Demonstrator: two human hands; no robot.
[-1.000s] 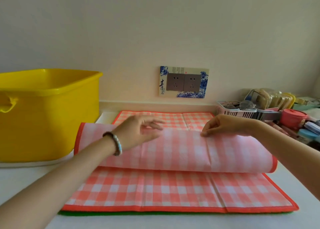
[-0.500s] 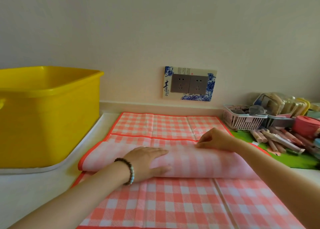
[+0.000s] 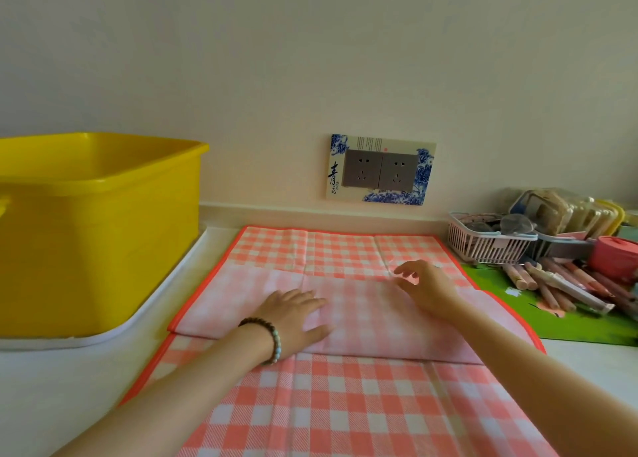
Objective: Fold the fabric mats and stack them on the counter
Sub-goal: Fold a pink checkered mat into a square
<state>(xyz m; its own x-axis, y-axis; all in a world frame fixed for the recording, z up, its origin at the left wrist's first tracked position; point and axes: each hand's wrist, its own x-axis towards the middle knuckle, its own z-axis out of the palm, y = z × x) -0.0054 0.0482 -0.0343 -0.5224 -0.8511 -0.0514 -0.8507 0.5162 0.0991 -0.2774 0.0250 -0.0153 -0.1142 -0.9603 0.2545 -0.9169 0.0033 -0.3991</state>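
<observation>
Left hand [image 3: 297,315] flat on checked mat's [image 3: 345,415] folded flap [image 3: 362,322], right hand [image 3: 424,287] loose, holding nothing; smooth outward along crease.

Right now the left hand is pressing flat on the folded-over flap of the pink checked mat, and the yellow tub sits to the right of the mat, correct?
Not quite. The left hand does press flat on the folded-over flap of the pink checked mat, but the yellow tub sits to the left of the mat, not the right. The head view shows this.
</observation>
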